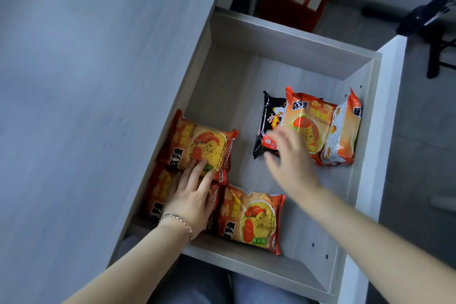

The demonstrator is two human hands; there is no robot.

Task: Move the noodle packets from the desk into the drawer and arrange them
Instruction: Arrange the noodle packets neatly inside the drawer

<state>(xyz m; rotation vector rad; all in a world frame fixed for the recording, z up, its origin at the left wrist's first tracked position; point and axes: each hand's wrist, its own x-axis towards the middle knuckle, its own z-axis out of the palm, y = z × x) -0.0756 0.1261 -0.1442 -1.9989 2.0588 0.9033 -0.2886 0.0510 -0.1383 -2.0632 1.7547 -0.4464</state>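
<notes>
- The pale grey wood-grain table (74, 81) fills the left of the frame and carries no packets in view, so I judge the moving step done and only arranging left.
- At left centre, the top orange-and-red plastic noodle packet (199, 147) lies flat against the left wall of the open light-wood drawer (291, 39), overlapping a second orange packet (158, 192) just below it.
- The left hand (191, 201), with a thin chain bracelet (179, 221) at the wrist, rests on this pile; its fingers (197, 170) lie flat and slightly spread on the top packet, pinching nothing, probably to hold the pile steady.
- At lower centre, a third orange packet (251, 219) lies flat near the front wall, touching the pile's edge.
- Right of centre, the blurred right hand (290, 158) reaches over the black noodle packet (267, 128); its fingers look spread and loose, though whether they touch it I cannot tell.
- Further right, an orange packet (307, 121) leans over the black one, and a last orange packet (343, 131) stands on edge against the right wall.
- At upper centre, outside the drawer, a red-and-white gift bag (296, 0) sits on the floor.
</notes>
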